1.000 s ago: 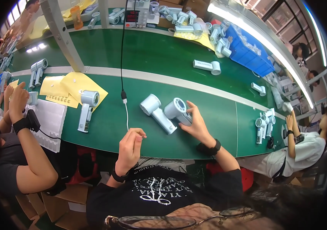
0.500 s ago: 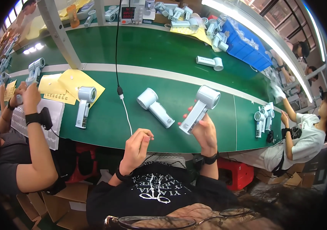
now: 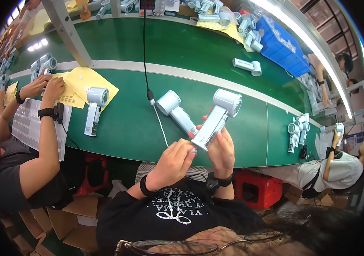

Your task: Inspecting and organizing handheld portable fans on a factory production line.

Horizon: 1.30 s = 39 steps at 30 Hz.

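Note:
My right hand (image 3: 223,152) is wrapped round the handle of a pale blue handheld fan (image 3: 214,116), tilted with its round head up and away. At the bottom end of that handle, my left hand (image 3: 174,165) pinches the end of a white cable (image 3: 161,123); its tip is mostly hidden by the fingers, right against the fan's base. The cable hangs from a black connector (image 3: 150,95). Just left of the held fan, a second handheld fan (image 3: 177,112) lies on the green table (image 3: 126,128). Farther left lies a fan with exposed innards (image 3: 92,113).
Yellow sheets (image 3: 83,81) and a white tray (image 3: 34,128) lie to the left, where a co-worker's hands (image 3: 47,87) work. Several fans (image 3: 297,132) stand at right near another person. Beyond the rail (image 3: 182,70) are a lone fan (image 3: 247,66) and a blue crate (image 3: 280,51).
My left hand has moved right and up to the base of the held fan, bringing the cable end along. The held fan has shifted slightly left. The view has shifted a little.

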Each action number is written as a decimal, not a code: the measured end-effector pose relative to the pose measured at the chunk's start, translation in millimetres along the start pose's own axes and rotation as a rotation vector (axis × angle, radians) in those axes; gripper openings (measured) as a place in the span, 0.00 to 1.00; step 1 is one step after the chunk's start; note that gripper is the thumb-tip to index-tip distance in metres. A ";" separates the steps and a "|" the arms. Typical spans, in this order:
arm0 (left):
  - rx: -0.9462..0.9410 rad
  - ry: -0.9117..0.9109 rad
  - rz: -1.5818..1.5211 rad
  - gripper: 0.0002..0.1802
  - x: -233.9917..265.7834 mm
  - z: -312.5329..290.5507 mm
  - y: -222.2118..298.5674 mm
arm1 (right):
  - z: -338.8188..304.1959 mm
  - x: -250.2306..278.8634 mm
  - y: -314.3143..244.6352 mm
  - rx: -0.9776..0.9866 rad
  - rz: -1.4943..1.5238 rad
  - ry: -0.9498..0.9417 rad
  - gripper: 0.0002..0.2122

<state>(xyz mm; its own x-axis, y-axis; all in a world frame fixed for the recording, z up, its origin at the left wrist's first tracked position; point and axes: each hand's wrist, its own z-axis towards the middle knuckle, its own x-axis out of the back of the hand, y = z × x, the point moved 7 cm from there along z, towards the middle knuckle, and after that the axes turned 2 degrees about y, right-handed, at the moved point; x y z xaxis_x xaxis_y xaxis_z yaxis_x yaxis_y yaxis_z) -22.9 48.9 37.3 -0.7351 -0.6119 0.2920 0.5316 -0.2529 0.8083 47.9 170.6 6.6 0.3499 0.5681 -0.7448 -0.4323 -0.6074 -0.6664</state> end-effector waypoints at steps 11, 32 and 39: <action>-0.019 0.086 0.063 0.03 1.3 7.0 -1.5 | 4.2 -1.7 9.8 0.002 -0.038 0.104 0.24; 0.230 0.131 -0.033 0.04 4.9 -2.2 -20.4 | 0.1 -10.2 10.5 0.205 -0.349 0.180 0.28; 0.366 -0.163 -0.277 0.04 -2.1 -5.4 -38.6 | -0.5 -0.3 1.7 0.197 -0.413 0.169 0.31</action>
<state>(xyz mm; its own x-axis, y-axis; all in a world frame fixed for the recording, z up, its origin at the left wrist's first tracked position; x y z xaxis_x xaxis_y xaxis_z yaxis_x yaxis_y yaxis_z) -39.6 56.0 2.7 -0.9000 -0.4257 0.0932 0.1453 -0.0916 0.9851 47.4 169.2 5.7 0.6483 0.6317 -0.4251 -0.3723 -0.2241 -0.9007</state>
